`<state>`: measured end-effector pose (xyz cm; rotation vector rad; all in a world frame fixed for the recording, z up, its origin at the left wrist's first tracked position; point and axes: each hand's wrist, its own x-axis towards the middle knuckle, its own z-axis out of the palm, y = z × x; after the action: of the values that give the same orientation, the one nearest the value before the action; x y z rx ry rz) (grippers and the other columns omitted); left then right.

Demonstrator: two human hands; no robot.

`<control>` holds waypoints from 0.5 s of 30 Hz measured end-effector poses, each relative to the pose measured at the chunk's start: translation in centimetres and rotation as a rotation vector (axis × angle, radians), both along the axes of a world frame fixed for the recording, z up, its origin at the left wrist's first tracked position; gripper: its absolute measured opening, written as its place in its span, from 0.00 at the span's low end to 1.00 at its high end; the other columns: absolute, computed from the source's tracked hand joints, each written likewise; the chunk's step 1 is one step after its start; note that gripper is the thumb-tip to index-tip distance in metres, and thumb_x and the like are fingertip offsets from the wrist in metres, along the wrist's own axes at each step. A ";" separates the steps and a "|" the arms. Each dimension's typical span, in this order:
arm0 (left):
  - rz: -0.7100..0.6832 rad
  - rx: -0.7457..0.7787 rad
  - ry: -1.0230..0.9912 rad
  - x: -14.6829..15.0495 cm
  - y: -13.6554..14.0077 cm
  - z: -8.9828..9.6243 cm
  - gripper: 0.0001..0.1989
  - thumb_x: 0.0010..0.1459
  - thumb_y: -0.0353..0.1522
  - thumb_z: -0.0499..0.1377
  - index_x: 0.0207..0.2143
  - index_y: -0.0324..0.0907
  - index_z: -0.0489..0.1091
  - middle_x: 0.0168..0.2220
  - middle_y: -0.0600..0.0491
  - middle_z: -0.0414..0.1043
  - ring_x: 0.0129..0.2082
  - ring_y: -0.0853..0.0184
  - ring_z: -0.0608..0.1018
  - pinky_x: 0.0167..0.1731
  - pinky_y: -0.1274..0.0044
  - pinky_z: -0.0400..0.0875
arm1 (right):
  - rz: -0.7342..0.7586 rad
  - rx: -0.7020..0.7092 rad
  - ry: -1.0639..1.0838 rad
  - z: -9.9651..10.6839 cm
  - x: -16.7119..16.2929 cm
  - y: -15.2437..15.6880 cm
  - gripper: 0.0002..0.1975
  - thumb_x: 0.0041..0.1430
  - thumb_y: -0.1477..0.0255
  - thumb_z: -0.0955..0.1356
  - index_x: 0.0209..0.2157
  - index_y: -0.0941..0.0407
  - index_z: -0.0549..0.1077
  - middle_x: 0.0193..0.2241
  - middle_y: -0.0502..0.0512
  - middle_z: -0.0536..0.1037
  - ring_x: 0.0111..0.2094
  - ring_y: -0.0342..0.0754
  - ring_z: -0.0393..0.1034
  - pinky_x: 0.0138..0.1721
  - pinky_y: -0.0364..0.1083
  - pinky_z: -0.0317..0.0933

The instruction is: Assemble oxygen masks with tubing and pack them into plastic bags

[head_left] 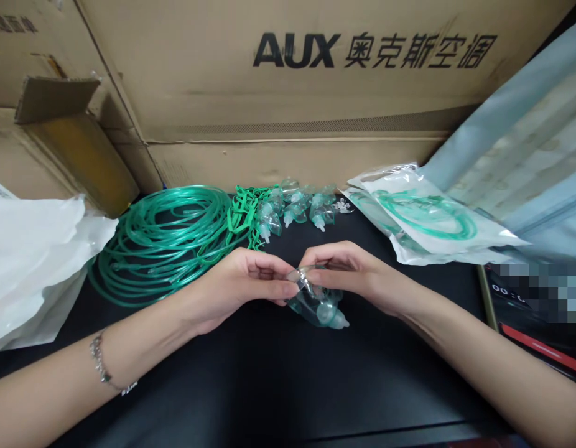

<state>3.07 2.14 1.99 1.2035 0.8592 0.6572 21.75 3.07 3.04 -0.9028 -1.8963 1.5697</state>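
Note:
A clear green oxygen mask [313, 305] is held just above the black table, its pale connector pointing down and to the right. My left hand [260, 280] pinches the mask's upper left edge between thumb and fingers. From the other side, my right hand [344, 270] grips the top edge close to a shiny metal nose clip [303, 278]. The fingertips of both hands almost meet there, and they partly cover the clip. Behind the hands lie several more masks [295, 208], with a small pile of metal clips [344, 206] to their right.
Coiled green tubing [167, 236] and green elastic straps [244, 214] lie at the back left. White bags [36, 261] stand at far left, packaged tubing [428, 218] at back right, and a phone [512, 305] at right. Cardboard boxes [278, 106] wall off the back.

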 end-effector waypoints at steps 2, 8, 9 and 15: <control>0.051 -0.008 -0.018 0.2 -0.2 -0.2 0.04 0.44 0.28 0.64 0.26 0.39 0.75 0.26 0.55 0.73 0.27 0.73 0.72 0.32 0.79 0.68 | -0.046 0.042 0.009 -0.1 0.0 0.1 0.11 0.51 0.65 0.68 0.26 0.60 0.71 0.23 0.48 0.69 0.26 0.39 0.63 0.27 0.40 0.56; 0.188 0.087 0.000 0.7 -0.4 -0.7 0.05 0.45 0.30 0.64 0.27 0.37 0.74 0.25 0.55 0.73 0.26 0.73 0.72 0.32 0.79 0.68 | -0.250 0.103 0.007 -0.5 -0.2 0.2 0.10 0.45 0.68 0.71 0.27 0.60 0.74 0.25 0.51 0.75 0.27 0.42 0.67 0.29 0.41 0.60; 0.204 0.111 0.011 0.8 -0.4 -0.7 0.05 0.45 0.30 0.64 0.26 0.37 0.74 0.24 0.55 0.73 0.25 0.74 0.72 0.31 0.79 0.68 | -0.267 0.099 0.012 -0.5 -0.2 0.1 0.10 0.44 0.68 0.72 0.27 0.60 0.75 0.25 0.52 0.76 0.27 0.42 0.68 0.30 0.42 0.60; 0.269 0.208 0.087 1.1 -0.9 -0.7 0.04 0.45 0.29 0.63 0.25 0.37 0.73 0.24 0.54 0.75 0.25 0.71 0.74 0.30 0.78 0.69 | -0.276 0.034 0.044 -0.6 -0.4 -0.3 0.09 0.43 0.68 0.72 0.27 0.59 0.77 0.25 0.53 0.78 0.28 0.43 0.71 0.32 0.43 0.63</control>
<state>4.13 1.29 1.26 1.3218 1.0568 0.9359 21.34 2.82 2.40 -1.0563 -1.6809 1.3773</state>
